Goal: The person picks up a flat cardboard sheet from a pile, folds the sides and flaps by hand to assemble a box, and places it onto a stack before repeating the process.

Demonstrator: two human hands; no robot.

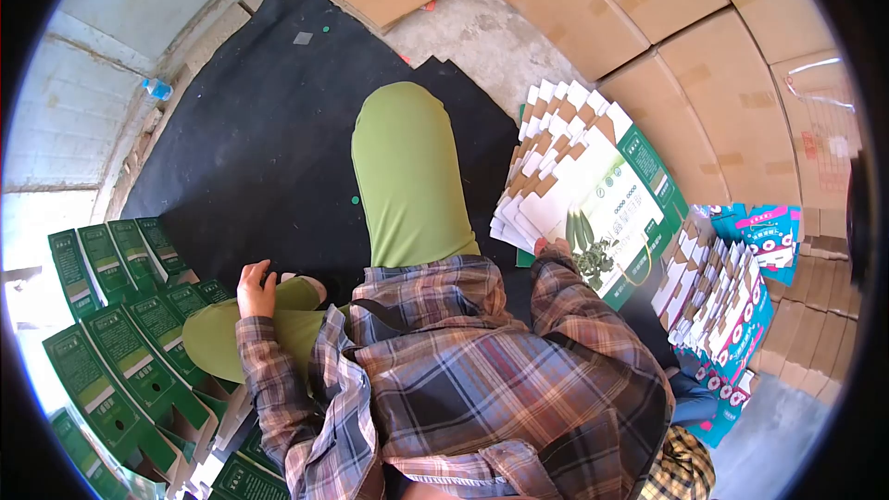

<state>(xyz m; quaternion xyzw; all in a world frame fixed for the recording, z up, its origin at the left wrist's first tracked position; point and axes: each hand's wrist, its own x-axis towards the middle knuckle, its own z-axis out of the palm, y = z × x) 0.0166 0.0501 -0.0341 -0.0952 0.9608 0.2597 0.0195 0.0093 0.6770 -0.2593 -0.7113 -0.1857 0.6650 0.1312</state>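
Note:
My left hand (pixel 256 290) hovers over or rests by my bent left leg, its fingers loosely apart and nothing in them. To the right, my right hand (pixel 554 248) is at the near edge of a fanned stack of flat printed cartons (pixel 602 199), white and green with a plant picture. Its fingers seem closed on the edge of the top carton, though they are partly hidden. Several folded green boxes (pixel 116 361) stand in rows on my left, close to the left hand.
A black mat (pixel 278 111) covers the floor ahead. Big brown cardboard boxes (pixel 648 9) are stacked at the back right. Teal and pink flat cartons (pixel 722 306) lie at the right, beside another person's checked sleeve (pixel 681 468). A blue-labelled bottle (pixel 157 89) lies by the left wall.

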